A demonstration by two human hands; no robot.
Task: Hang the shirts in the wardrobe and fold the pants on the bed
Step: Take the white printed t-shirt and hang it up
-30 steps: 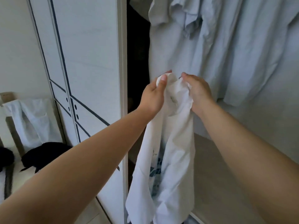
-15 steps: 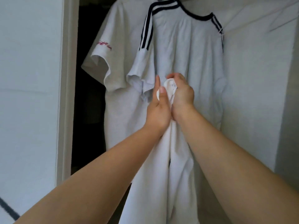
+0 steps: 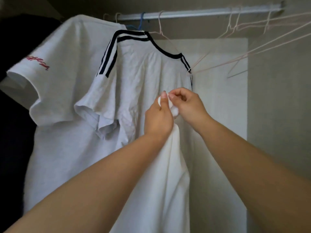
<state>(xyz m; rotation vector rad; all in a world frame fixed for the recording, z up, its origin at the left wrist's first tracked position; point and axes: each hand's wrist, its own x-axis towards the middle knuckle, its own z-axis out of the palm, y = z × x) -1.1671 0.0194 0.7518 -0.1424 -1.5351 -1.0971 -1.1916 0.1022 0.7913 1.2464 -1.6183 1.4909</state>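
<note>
The white shirt [image 3: 168,182] hangs bunched from both hands, held up inside the wardrobe [image 3: 277,98] just in front of the clothes on the rail [image 3: 202,13]. The left hand [image 3: 159,118] is closed round its gathered top, and the right hand [image 3: 186,105] pinches the upper edge of the cloth with curled fingers, touching the left. Right behind them hangs a black-striped shirt [image 3: 143,73], its hem out of view. To its left, overlapping it, is a shirt with red script on the sleeve [image 3: 67,73], and at the far left edge a dark garment [image 3: 11,115]. Right of the striped shirt the rail carries bare pink hangers [image 3: 235,26] (tilted, some crossing), with open room beneath them.
</note>
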